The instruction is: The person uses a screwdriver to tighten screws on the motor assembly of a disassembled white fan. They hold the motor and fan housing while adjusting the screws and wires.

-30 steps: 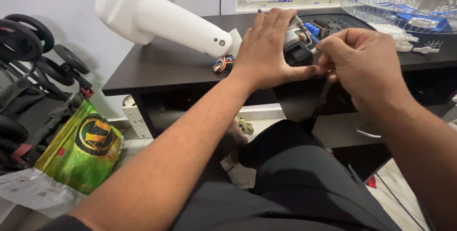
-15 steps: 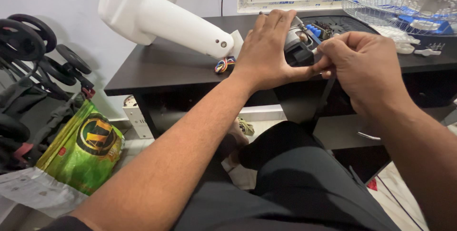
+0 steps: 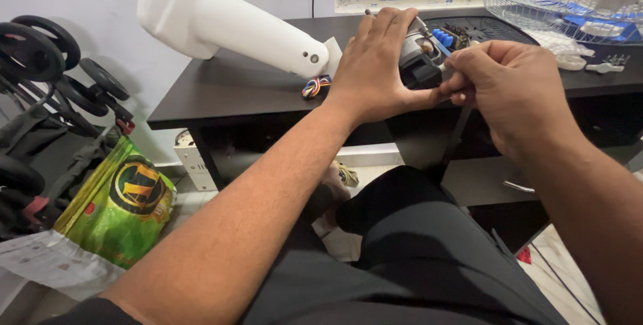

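Two hands are engaged on one small assembly at the front edge of the dark table (image 3: pixel 221 91). Largest, the white fan housing (image 3: pixel 228 20) is lain tilted toward the table's left end, its coloured wires (image 3: pixel 316 86) trailing toward the motor. The grey motor (image 3: pixel 420 57) is clamped under the left hand (image 3: pixel 375 64), whose grip is wrapped over its top and left side. The right hand (image 3: pixel 509 87) is pinched shut on a thin tool (image 3: pixel 443 65), met at the motor's right face. The work is probably done best with the motor pressed firmly down and the tool kept square.
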